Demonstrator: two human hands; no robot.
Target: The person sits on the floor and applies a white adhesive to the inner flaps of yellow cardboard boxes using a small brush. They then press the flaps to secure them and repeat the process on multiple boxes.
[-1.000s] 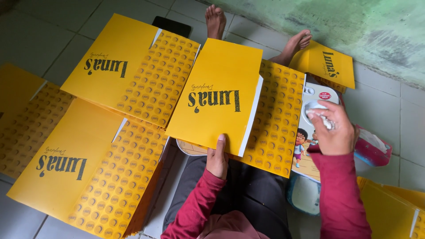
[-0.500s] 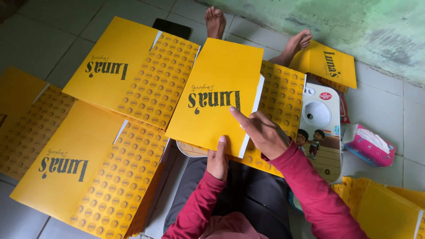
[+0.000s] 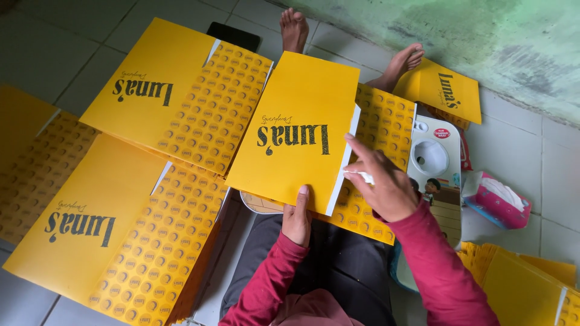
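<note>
Yellow card fills most of the view: a folded yellow sheet (image 3: pixel 296 130) with black lettering is held flat over the lap, on top of a patterned sheet (image 3: pixel 377 130) dotted with small round marks. The left hand (image 3: pixel 297 215) is laid on the near edge of the folded sheet, its fingers pressed flat rather than curled, so that nothing is gripped. The right hand (image 3: pixel 382 184) is raised at the sheet's right edge, where a white inner strip is seen; a small white scrap (image 3: pixel 360 175) is pinched between its thumb and fingertips, with the index finger stretched towards the sheet. Both arms are clad in red sleeves.

To the left, two more stacks (image 3: pixel 175 96) of the same yellow printed sheets are spread on the tiled floor (image 3: pixel 48 48), one overlapping the other. A dark flat object (image 3: pixel 234 35) is partly covered by the upper stack. Two bare feet (image 3: pixel 295 27) are seen beyond the folded sheet, and another yellow sheet (image 3: pixel 444 90) lies near the green wall. Just right of the patterned sheet, a white box (image 3: pixel 436 163) with a round opening is placed, with a pink tissue pack (image 3: pixel 496 200) beside it. Further yellow sheets (image 3: pixel 519 284) are piled at the lower right.
</note>
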